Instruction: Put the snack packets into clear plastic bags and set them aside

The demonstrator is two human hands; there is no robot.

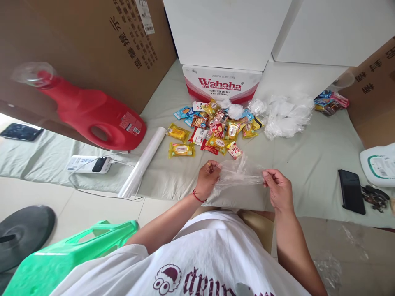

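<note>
A clear plastic bag point(240, 174) is stretched between my two hands, close to the front edge of the cloth-covered surface. My left hand point(209, 179) pinches its left end, and my right hand point(278, 187) pinches the right end. Just beyond the bag lies a pile of small wrapped snacks point(217, 129) in yellow, red, blue and white. Crumpled clear plastic bags point(288, 115) are heaped to the right of the snacks. A roll of clear plastic bags point(143, 162) lies slantwise to the left.
A Wahaba-style white and red carton point(222, 84) stands behind the snacks. A red jug point(98, 115) and a white power bank point(89, 164) are at the left, a green stool point(70, 255) below. At right lie a black phone point(352, 191), keys point(375, 197) and a white bottle point(379, 164).
</note>
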